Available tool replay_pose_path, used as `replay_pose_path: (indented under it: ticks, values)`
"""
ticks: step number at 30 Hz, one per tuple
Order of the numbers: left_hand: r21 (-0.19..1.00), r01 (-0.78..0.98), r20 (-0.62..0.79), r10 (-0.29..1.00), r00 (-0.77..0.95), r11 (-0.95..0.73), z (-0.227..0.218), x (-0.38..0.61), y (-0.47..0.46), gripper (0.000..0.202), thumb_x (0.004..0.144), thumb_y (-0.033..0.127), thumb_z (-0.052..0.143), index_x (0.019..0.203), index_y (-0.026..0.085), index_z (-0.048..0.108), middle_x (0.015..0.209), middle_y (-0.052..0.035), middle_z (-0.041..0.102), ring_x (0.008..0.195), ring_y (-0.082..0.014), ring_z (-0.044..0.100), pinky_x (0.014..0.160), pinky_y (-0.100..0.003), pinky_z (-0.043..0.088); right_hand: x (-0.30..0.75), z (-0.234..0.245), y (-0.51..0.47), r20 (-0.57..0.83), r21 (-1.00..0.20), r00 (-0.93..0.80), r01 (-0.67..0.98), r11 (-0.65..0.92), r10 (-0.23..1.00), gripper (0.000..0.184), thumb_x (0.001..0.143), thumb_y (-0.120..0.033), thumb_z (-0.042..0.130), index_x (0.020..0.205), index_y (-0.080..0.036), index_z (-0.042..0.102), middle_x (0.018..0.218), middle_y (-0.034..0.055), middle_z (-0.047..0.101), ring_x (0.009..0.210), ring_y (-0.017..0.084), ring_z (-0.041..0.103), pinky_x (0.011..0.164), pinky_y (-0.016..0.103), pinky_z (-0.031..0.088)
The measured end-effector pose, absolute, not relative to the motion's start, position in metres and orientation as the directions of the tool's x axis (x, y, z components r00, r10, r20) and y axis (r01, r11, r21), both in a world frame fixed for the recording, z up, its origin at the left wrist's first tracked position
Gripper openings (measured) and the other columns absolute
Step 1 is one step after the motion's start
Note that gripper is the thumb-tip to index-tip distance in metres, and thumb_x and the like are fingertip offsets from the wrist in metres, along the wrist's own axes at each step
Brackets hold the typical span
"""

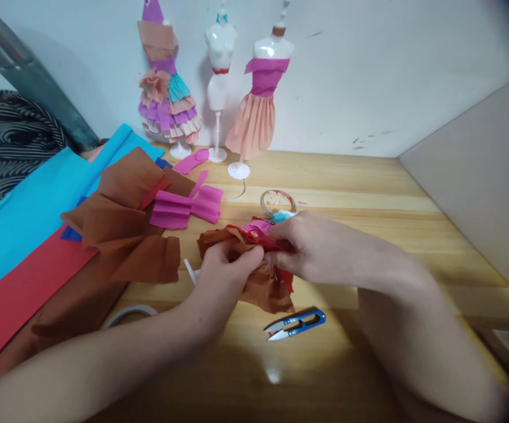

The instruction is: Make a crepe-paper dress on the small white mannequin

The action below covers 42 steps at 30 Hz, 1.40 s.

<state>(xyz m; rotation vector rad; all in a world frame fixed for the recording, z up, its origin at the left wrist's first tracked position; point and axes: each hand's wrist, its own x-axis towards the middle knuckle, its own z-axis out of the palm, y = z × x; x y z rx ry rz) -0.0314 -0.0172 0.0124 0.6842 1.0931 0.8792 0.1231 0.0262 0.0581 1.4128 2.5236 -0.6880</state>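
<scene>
My left hand (225,267) and my right hand (311,244) meet over the middle of the wooden table (368,194). Both pinch a small crepe-paper bundle (265,285) of brown, red and pink layers, gathered between the fingertips. The brown part hangs down below my fingers and a red edge shows at the top. Blue thread snips (296,325) lie on the table just in front of the bundle, touched by neither hand.
Three small mannequins stand at the back wall: one in layered ruffles (166,100), one bare (219,64), one in a pink and peach dress (258,111). Sheets of blue (29,205), red (16,294) and brown crepe paper (122,229) lie left, with folded pink paper (188,208). Tape rolls sit at centre (277,200) and by my left arm (131,312).
</scene>
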Motion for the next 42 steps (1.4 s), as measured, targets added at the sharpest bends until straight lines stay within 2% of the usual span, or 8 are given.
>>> replay_pose_path:
  ticks: [6,14,18,23,28,34,39,42]
  values:
    - [0.807,-0.209,-0.531,0.834,0.152,0.552,0.006,-0.026,-0.018,0.021,0.065,0.021,0.069,0.084,0.014,0.070,0.085,-0.0051,0.073,0.080,-0.0177,0.065,0.074,-0.027,0.050,0.121,0.061,0.021,-0.260,-0.229,-0.485,0.871,0.435,0.835,0.012,0.081,-0.025,0.055,0.074,-0.017,0.061,0.064,0.0045,0.061,0.057,0.014,0.048,0.055,0.027,0.027]
    - [0.790,-0.261,-0.556,0.828,0.077,0.555,-0.001,-0.025,-0.022,0.023,0.064,0.016,0.067,0.087,0.017,0.072,0.093,-0.0047,0.076,0.087,-0.0206,0.069,0.079,-0.030,0.053,0.131,0.057,0.029,-0.246,-0.321,-0.529,0.835,0.446,0.812,0.013,0.080,-0.018,0.049,0.069,-0.018,0.056,0.059,0.0007,0.057,0.052,0.012,0.042,0.052,0.025,0.027]
    - [0.835,-0.174,-0.522,0.851,0.052,0.523,-0.002,-0.029,-0.022,0.019,0.064,0.014,0.064,0.081,0.017,0.072,0.090,-0.0048,0.077,0.087,-0.0230,0.069,0.079,-0.032,0.054,0.137,0.057,0.030,-0.257,-0.364,-0.562,0.810,0.459,0.787,0.014,0.080,-0.017,0.048,0.067,-0.018,0.053,0.057,-0.0005,0.055,0.050,0.011,0.040,0.051,0.025,0.028]
    - [0.873,-0.029,-0.485,0.873,0.050,0.486,0.006,-0.025,-0.019,0.021,0.064,0.007,0.063,0.080,0.018,0.071,0.085,-0.0036,0.076,0.086,-0.0233,0.069,0.080,-0.033,0.054,0.128,0.058,0.028,-0.310,-0.303,-0.536,0.839,0.452,0.785,0.012,0.077,-0.018,0.051,0.066,-0.018,0.056,0.056,0.0003,0.055,0.049,0.011,0.042,0.050,0.026,0.024]
    - [0.854,-0.142,-0.491,0.866,0.098,0.500,0.008,-0.016,-0.017,0.021,0.067,0.007,0.066,0.086,0.017,0.070,0.098,-0.0064,0.076,0.098,-0.0228,0.069,0.092,-0.034,0.052,0.122,0.058,0.028,-0.353,-0.235,-0.506,0.862,0.449,0.787,0.013,0.077,-0.016,0.051,0.072,-0.017,0.063,0.063,0.0035,0.061,0.054,0.012,0.047,0.052,0.026,0.025]
    - [0.854,-0.206,-0.490,0.872,-0.010,0.477,0.005,-0.016,-0.018,0.018,0.063,0.006,0.073,0.073,0.022,0.070,0.089,-0.0033,0.076,0.100,-0.0240,0.069,0.096,-0.038,0.052,0.127,0.056,0.029,-0.375,-0.255,-0.502,0.864,0.434,0.779,0.015,0.079,-0.017,0.051,0.076,-0.016,0.066,0.067,0.0049,0.064,0.056,0.013,0.051,0.054,0.026,0.029]
    - [0.872,-0.155,-0.475,0.879,-0.032,0.465,0.006,-0.017,-0.016,0.021,0.066,0.001,0.068,0.074,0.021,0.072,0.092,-0.0042,0.077,0.095,-0.0227,0.070,0.092,-0.035,0.053,0.127,0.058,0.029,-0.364,-0.234,-0.483,0.875,0.424,0.796,0.017,0.082,-0.018,0.049,0.076,-0.016,0.064,0.067,0.0060,0.064,0.056,0.014,0.052,0.055,0.026,0.030]
    - [0.877,-0.067,-0.478,0.877,-0.041,0.475,0.004,-0.018,-0.014,0.019,0.068,0.003,0.067,0.074,0.019,0.073,0.084,-0.0045,0.076,0.087,-0.0229,0.070,0.081,-0.033,0.055,0.128,0.059,0.029,-0.367,-0.222,-0.475,0.880,0.421,0.800,0.016,0.081,-0.017,0.049,0.073,-0.016,0.063,0.065,0.0056,0.063,0.054,0.013,0.050,0.054,0.026,0.030]
